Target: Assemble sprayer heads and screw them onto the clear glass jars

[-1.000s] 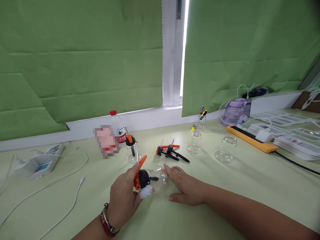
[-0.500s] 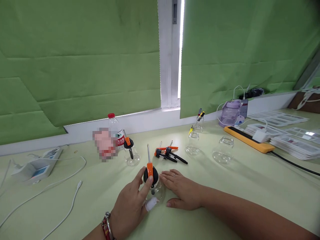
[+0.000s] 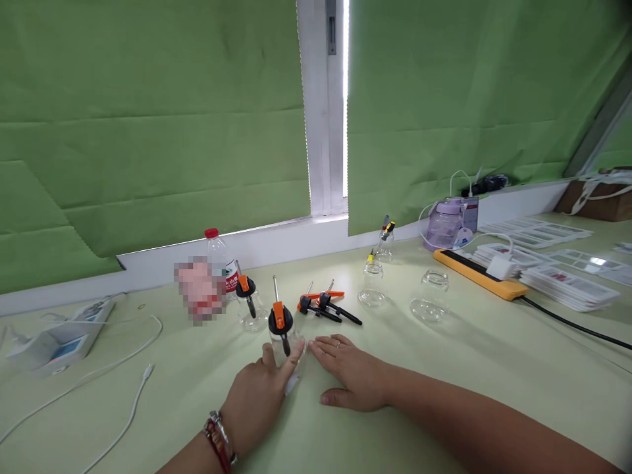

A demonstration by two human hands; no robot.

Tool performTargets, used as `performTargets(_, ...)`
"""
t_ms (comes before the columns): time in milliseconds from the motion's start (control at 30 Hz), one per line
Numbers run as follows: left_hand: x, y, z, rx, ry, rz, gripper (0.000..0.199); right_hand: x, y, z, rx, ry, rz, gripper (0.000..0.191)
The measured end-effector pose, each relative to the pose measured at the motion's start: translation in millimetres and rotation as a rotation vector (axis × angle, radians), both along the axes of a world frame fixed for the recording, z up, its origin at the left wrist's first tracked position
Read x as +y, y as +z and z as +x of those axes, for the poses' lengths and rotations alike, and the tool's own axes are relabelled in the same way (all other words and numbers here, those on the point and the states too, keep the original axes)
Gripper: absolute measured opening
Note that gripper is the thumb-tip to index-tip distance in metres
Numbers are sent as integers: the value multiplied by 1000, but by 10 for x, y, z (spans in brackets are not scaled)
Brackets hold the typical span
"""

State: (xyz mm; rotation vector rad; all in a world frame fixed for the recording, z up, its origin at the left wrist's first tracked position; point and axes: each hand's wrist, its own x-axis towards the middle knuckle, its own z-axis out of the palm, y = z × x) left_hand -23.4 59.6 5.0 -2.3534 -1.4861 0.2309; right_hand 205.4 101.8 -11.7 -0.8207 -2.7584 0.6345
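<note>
A glass jar [image 3: 292,343] with a black and orange dispenser top [image 3: 280,318] stands upright on the table. My left hand [image 3: 261,395] is at the jar's near side, index finger stretched along the glass and thumb side partly hidden. Flat on the table to the jar's right lies my right hand [image 3: 348,372], fingers spread and holding nothing. A similar topped jar [image 3: 251,316] stands behind on the left. Loose black and orange tops [image 3: 330,305] lie behind my right hand. Two open jars [image 3: 372,289] [image 3: 430,299] stand further right.
At the back are a red-capped bottle [image 3: 217,247], a jar with screwdrivers [image 3: 387,247] and a purple bottle [image 3: 443,227]. An orange power strip [image 3: 481,275] and stacked cards [image 3: 567,286] lie right. White cables [image 3: 133,401] and a white power strip [image 3: 81,339] are left.
The jar has shifted slightly away and left, beside the other topped jar. My left hand's fingers have come off its top and now point along the glass. The view has turned slightly right.
</note>
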Motion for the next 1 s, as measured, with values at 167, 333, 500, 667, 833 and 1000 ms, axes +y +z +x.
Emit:
performTargets(167, 326, 12, -44, -74, 81, -34, 75, 94, -36, 47, 20, -224, 80, 69)
performTargets(333, 635, 46, -2, -116, 117, -28, 73, 234, -55, 122, 71, -410, 171, 51)
performTargets(500, 858, 50, 56, -146, 166, -22, 65, 317, -76, 153, 103, -449, 209, 30)
performTargets(667, 929, 29, 76, -147, 170, -32, 66, 409, -92, 155, 144, -556, 155, 14)
performTargets(833, 961, 5, 96, -150, 169, -35, 69, 489, -89, 120, 105, -688, 132, 15)
performTargets(1000, 899, 14, 40, -186, 140, -2, 69, 523, -78, 118, -24, -676, 179, 21)
